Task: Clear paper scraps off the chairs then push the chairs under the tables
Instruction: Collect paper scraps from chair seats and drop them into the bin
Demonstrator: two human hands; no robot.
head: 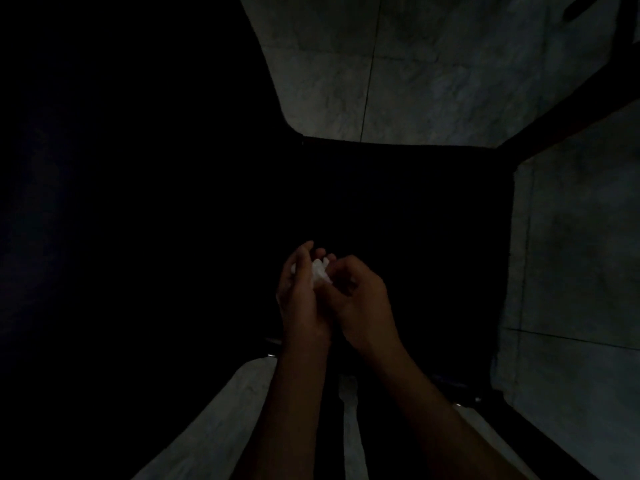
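Dim light. Crumpled white paper (319,270), small wad, cupped in left hand (300,295); right hand (360,299) curled against it, pinching. Both over dark chair (398,202); pale tiled floor (450,64) beyond.

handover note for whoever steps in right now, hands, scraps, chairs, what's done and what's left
Left hand: cupped, holding white paper scraps in its palm.
Right hand: fingers curled, touching the same scraps from the right side.
Both hands are above the dark seat of a chair; the picture is very dim, so I cannot tell whether more scraps lie on the seat.
Done: some scraps gathered into the hands.
Left: dispose of the scraps, check the seat and any other chairs, push the chairs under the tables. No table can be made out with certainty in this view; only pale floor tiles show around the chair.
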